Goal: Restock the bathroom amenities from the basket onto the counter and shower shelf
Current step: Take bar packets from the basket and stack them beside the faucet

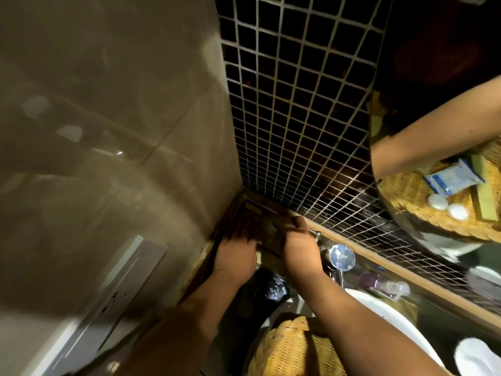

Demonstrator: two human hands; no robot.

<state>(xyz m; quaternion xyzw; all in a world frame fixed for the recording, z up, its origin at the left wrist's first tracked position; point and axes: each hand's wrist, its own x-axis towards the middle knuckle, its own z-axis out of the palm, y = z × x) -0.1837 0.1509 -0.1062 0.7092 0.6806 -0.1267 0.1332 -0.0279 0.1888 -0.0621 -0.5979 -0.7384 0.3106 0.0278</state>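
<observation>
Left hand (238,248) and right hand (298,241) meet at the table (444,321) corner — basket (292,348) lies behind them, nearer the right; grips too blurred to tell.

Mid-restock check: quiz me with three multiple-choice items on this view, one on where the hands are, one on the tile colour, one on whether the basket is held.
1. The left hand and right hand are: A. on a towel rail; B. in the counter corner at the foot of the mosaic wall; C. at a door handle.
2. The mosaic wall is: A. white; B. blue; C. dark with pale grout.
3. The basket is: A. gripped by the left hand; B. gripped by neither hand; C. gripped by both.
Key: B, both reach into the corner; C, the squares look near black; B, both hands are up beyond it.
</observation>
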